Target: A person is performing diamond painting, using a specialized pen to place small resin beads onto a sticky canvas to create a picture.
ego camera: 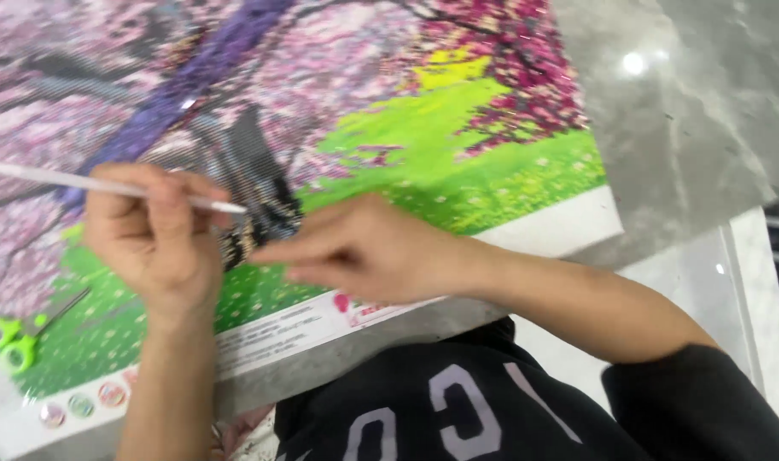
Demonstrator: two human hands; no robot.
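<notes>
The left hand rises from the near edge, wrist bent, its fingers curled shut around a thin white pen that lies almost level, with its tip pointing right and its tail running off the left edge. The right hand comes in from the right on a bare forearm, palm down, with fingers stretched leftward and loosely together, holding nothing; the fingertips rest on the canvas just beside the pen's tip.

The canvas lies flat on a glossy grey marbled table, filling the left and far part of the view. It is a grid-textured picture of pink blossom trees, a purple trunk and bright green grass, with a white border along its near edge. Green-handled scissors lie on its near left corner. A dark sleeve covers the right upper arm.
</notes>
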